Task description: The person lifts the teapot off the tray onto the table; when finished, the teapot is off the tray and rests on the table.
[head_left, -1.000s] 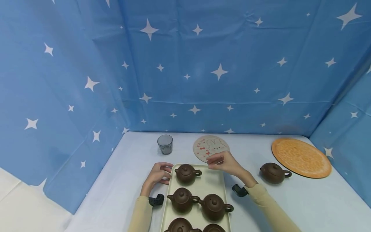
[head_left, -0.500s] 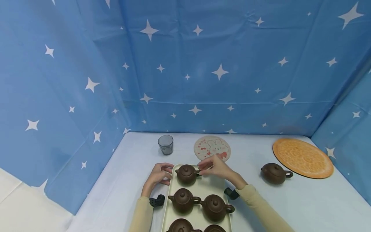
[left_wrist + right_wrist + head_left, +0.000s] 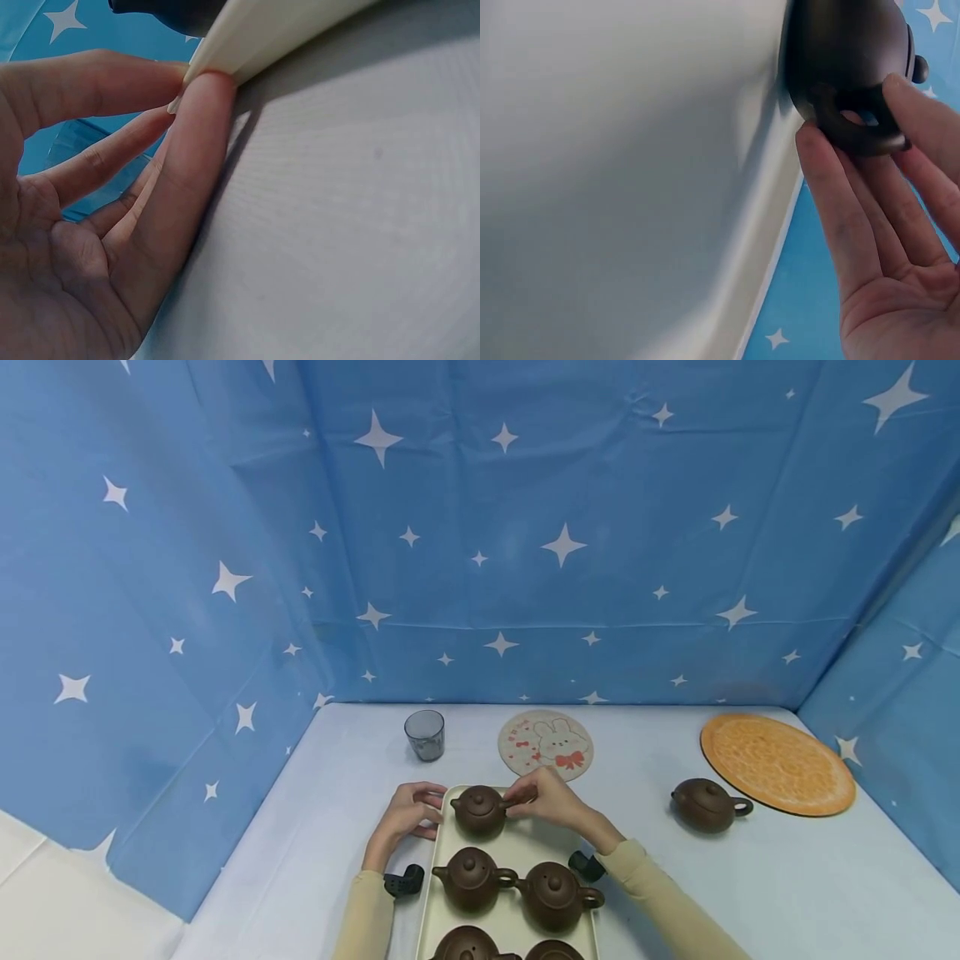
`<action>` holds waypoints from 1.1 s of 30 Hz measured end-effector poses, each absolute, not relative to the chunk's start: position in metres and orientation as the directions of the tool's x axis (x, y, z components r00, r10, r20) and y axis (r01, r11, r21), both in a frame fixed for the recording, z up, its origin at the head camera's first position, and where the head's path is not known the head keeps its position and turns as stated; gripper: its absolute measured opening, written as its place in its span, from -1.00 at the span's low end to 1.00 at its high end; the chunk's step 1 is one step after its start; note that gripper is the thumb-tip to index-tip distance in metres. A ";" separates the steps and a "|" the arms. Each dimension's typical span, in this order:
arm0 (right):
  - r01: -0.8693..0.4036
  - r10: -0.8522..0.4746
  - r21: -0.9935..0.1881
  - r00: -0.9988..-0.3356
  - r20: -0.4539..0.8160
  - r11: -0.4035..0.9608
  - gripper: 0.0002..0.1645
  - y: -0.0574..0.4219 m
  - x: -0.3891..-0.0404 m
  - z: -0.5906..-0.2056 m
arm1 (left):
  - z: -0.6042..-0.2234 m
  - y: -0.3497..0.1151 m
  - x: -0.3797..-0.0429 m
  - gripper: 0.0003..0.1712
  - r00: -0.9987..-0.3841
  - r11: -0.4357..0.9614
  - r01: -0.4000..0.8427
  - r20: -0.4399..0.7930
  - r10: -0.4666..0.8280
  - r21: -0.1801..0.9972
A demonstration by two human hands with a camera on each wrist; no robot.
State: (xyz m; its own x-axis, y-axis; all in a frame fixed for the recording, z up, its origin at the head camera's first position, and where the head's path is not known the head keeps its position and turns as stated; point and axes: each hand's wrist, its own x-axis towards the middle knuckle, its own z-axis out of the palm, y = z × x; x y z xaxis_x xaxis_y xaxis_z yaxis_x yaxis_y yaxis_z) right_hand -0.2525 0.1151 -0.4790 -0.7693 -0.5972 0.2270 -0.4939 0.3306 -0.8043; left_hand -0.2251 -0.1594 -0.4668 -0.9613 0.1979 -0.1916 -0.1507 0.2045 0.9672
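A cream tray carries several dark brown teapots in the head view. My left hand pinches the tray's far left rim; the left wrist view has the rim between thumb and finger of that hand. At the tray's far left corner sits a small teapot, spout to the left. My right hand holds its handle, thumb on one side and fingers on the other in the right wrist view. Closer to me on the tray are two teapots, a left one and a right one.
A grey glass stands behind the tray on the white tablecloth. Behind the tray lies a round bunny mat. To the right are a flat teapot and an orange round mat. A starry blue curtain encloses the back.
My right hand has moved left from above the tray's far right corner to the small teapot's handle and taken hold of it. My left hand has stayed at the tray rim.
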 end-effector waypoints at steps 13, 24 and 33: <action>-0.502 -0.531 -0.779 -0.805 0.262 0.376 -0.86 0.110 -0.252 -0.485 | -0.468 -0.160 -0.227 -0.38 -0.963 0.200 -0.149 -0.188 0.194 0.968; -0.492 -0.485 -0.783 -0.827 0.284 0.381 -0.86 0.118 -0.250 -0.482 | -0.470 -0.159 -0.227 -0.39 -0.959 0.204 -0.159 -0.201 0.201 0.966; -0.471 -0.462 -0.814 -0.838 0.291 0.340 -0.85 0.137 -0.245 -0.457 | -0.469 -0.159 -0.225 -0.39 -0.962 0.206 -0.160 -0.199 0.188 0.965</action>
State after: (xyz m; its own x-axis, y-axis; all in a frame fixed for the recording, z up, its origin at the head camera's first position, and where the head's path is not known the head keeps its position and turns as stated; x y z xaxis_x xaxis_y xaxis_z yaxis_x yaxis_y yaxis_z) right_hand -0.2450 0.1368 -0.4574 -0.8379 -0.4615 0.2915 -0.4705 0.3400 -0.8142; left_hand -0.2253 -0.1588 -0.4691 -0.9616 0.1884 -0.1994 -0.1598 0.2062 0.9654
